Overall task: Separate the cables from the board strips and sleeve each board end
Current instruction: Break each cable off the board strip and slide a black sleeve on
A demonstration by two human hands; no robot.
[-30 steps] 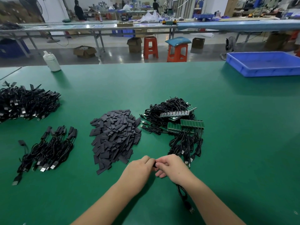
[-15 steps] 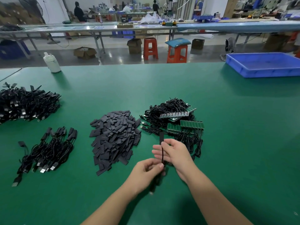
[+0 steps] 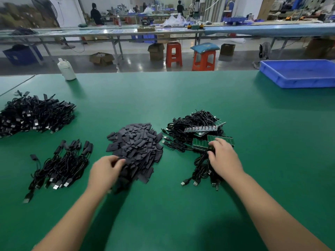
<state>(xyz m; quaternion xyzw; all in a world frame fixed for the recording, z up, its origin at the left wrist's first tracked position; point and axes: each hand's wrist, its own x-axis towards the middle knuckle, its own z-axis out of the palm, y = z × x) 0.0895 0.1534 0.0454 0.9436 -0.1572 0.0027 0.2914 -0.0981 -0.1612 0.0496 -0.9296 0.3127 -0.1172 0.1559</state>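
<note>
Head view, near to far: left hand [image 3: 106, 171], blurred, curls at the near edge of the sleeve pile [image 3: 135, 148], apparently pinching a sleeve; right hand [image 3: 223, 157] rests loose-fingered on the cables [image 3: 203, 169] beside the board strips [image 3: 220, 140], placed to pick the next one.

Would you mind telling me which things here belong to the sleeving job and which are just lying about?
Job: sleeve pile; board strips; unsorted cables; finished cables; left hand; right hand.
Lying about: white bottle; blue tray.
</note>
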